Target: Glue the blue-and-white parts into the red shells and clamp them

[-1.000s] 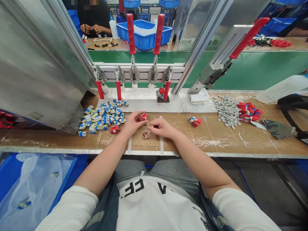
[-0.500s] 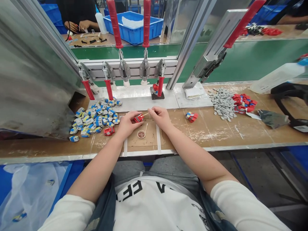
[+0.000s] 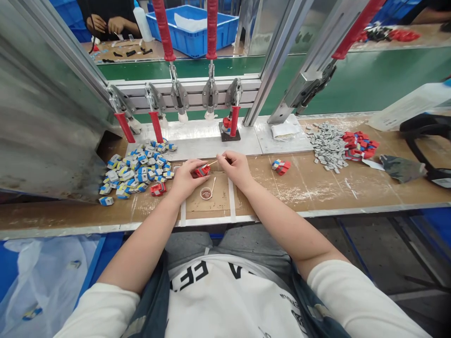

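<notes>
My left hand (image 3: 186,179) is closed around a small red and grey plastic part (image 3: 202,171), held above the cardboard work mat (image 3: 220,203). In a pinch, my right hand (image 3: 236,168) holds a thin wooden stick, apparently a cotton swab (image 3: 214,163), its far end close to the red part. Just below the hands stands a small round cup (image 3: 206,193) with dark reddish contents, and a second cotton swab (image 3: 213,184) leans at its rim. Left of my left hand lies another red part (image 3: 158,188). A red part with blue and white (image 3: 281,166) rests right of my right hand.
Many white, blue and yellow pieces (image 3: 136,171) are heaped at left. Grey pieces (image 3: 326,145) and red parts (image 3: 361,145) lie piled at right. Red-handled toggle clamps (image 3: 211,84) line the frame behind; one clamp presses a red part on a black block (image 3: 230,137). A co-worker's hands (image 3: 107,24) are beyond.
The camera view has shifted slightly. My right hand has drawn the stick's tip a little away from the red part's face; both hands keep their hold.
</notes>
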A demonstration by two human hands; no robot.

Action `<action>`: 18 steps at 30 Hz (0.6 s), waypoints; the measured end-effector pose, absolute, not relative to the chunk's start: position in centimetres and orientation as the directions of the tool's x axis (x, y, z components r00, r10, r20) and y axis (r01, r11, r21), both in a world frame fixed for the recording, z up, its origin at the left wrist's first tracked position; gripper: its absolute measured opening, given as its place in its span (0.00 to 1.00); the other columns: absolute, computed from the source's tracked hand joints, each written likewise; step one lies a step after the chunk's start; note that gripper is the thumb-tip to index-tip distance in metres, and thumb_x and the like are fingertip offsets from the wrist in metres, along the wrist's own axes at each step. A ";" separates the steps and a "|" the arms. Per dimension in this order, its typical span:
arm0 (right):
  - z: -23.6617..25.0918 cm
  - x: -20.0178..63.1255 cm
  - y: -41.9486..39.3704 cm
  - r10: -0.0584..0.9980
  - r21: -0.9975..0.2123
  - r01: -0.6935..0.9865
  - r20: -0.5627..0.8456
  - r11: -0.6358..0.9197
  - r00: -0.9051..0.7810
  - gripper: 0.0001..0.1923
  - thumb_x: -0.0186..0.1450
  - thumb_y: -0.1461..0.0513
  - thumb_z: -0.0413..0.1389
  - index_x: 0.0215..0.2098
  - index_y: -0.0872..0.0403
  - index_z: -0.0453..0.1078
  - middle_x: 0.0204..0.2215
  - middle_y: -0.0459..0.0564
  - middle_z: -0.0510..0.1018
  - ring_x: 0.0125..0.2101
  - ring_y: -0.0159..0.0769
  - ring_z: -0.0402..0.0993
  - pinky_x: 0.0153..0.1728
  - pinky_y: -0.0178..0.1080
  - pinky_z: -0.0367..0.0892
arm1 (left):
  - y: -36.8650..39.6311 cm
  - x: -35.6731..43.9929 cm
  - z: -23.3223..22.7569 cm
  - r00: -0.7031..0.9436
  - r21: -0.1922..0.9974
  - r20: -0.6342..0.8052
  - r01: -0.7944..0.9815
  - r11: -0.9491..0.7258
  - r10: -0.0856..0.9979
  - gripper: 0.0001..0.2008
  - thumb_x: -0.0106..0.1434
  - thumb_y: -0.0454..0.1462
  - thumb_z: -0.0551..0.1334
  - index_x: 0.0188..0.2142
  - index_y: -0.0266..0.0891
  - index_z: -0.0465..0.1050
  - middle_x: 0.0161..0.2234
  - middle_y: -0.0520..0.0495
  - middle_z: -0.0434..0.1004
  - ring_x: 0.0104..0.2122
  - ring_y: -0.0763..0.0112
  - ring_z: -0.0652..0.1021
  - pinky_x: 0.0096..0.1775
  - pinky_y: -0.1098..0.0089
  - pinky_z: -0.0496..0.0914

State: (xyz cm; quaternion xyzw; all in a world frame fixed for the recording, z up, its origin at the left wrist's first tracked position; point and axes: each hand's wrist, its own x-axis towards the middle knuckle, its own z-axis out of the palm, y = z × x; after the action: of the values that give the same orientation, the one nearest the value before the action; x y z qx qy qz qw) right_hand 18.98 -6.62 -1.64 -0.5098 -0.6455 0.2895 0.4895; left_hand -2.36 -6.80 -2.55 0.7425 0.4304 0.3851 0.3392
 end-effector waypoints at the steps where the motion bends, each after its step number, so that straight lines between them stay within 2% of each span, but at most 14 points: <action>1: -1.6 19.1 -6.7 0.939 -0.867 0.381 0.345 0.320 -0.004 0.24 0.70 0.48 0.55 0.22 0.51 0.59 0.20 0.41 0.58 0.25 0.31 0.56 0.30 0.38 0.53 | -6.9 -2.3 -2.5 0.331 0.834 0.280 0.382 -0.399 0.901 0.22 0.60 0.39 0.75 0.54 0.44 0.82 0.52 0.42 0.81 0.52 0.57 0.80 0.58 0.56 0.73; 11: -1.4 18.9 -6.9 0.944 -0.885 0.329 0.299 0.328 -0.139 0.26 0.69 0.47 0.55 0.20 0.51 0.55 0.19 0.41 0.56 0.24 0.30 0.53 0.28 0.37 0.51 | -7.0 -2.3 -2.4 0.321 0.805 0.293 0.425 -0.414 0.901 0.21 0.60 0.39 0.75 0.53 0.43 0.82 0.52 0.42 0.79 0.52 0.58 0.79 0.57 0.59 0.74; 18: -0.8 19.0 -7.0 0.939 -0.890 0.308 0.344 0.337 -0.033 0.26 0.70 0.47 0.54 0.21 0.51 0.57 0.19 0.42 0.57 0.24 0.30 0.54 0.29 0.38 0.52 | -6.9 -2.3 -2.4 0.327 0.803 0.303 0.418 -0.424 0.895 0.21 0.60 0.39 0.75 0.54 0.43 0.82 0.52 0.42 0.79 0.52 0.58 0.79 0.58 0.58 0.73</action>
State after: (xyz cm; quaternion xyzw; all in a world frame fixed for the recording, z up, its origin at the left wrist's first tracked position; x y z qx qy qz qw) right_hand 18.99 -7.03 -0.83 -0.4825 -0.6461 0.3145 0.5008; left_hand -2.28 -6.90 -2.42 0.7523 0.4363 0.3823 0.3123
